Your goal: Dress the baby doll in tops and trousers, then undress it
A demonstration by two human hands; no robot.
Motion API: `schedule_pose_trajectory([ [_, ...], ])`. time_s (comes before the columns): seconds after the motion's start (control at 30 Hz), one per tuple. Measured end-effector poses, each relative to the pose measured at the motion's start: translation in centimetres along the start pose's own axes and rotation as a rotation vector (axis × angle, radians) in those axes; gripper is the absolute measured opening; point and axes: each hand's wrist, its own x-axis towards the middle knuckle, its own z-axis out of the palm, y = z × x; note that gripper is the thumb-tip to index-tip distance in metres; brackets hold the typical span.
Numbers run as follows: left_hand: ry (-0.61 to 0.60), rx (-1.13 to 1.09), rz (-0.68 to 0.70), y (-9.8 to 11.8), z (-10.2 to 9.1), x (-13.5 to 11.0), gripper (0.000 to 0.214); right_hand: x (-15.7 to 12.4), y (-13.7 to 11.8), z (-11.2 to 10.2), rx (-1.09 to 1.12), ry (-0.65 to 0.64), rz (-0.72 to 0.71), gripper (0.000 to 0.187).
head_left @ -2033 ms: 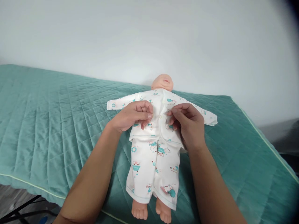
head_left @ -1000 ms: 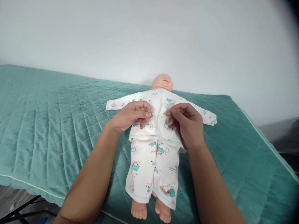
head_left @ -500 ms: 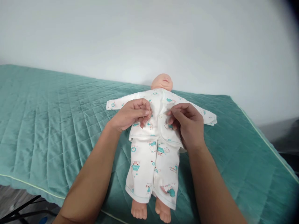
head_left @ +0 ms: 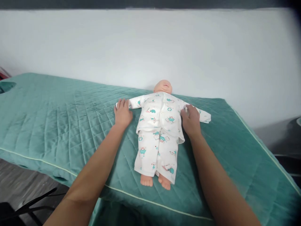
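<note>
A doll (head_left: 162, 86) lies on its back, dressed in a white printed jacket (head_left: 151, 111) with a buttoned front and matching white trousers (head_left: 147, 153). Both its bare feet stick out below the trouser legs. My left hand (head_left: 123, 113) rests palm down over the end of the sleeve on the left, fingers stretched out. Against the other sleeve (head_left: 205, 116), near the jacket's side, lies my right hand (head_left: 191, 121), its thumb and fingers apart with a bit of sleeve showing between them. The fingertips of that hand are partly hidden.
A green quilted cover (head_left: 70, 125) spreads under the doll and hangs over the front edge. The white wall (head_left: 150, 47) rises directly behind the doll's head. Dark metal legs (head_left: 35, 201) stand on the wood-look floor (head_left: 14, 179) at lower left.
My hands have left the jacket's front and moved apart, out to the two sleeves. My fingers have opened from their pinched shape. The camera view has tilted up a little.
</note>
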Motion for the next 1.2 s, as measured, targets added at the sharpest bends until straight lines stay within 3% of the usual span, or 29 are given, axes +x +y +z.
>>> schedule_pose_trajectory([
  [0.17, -0.125, 0.088, -0.117, -3.8, -1.2, -0.1, 0.062, -1.5, 3.3, -2.9, -0.371, -0.19, 0.041, 0.061],
  [0.37, -0.151, 0.119, -0.108, -4.7, -1.0, 0.5, 0.061, -2.0, 5.1, -6.1, -0.544, -0.302, 0.148, 0.067],
  [0.93, -0.093, 0.119, -0.164, -5.7, -0.4, 3.1, 0.062, -2.7, 4.4, -6.1, -0.58, -0.236, 0.26, 0.069],
  [1.1, -0.107, 0.092, -0.181, -5.4, -0.6, 2.7, 0.061, -5.7, 2.3, -5.8, -0.527, -0.183, 0.272, 0.071],
  [1.2, -0.054, 0.009, -0.201, -4.7, -1.0, 1.2, 0.06, -9.0, 0.6, -5.6, -0.373, -0.154, 0.137, 0.069],
])
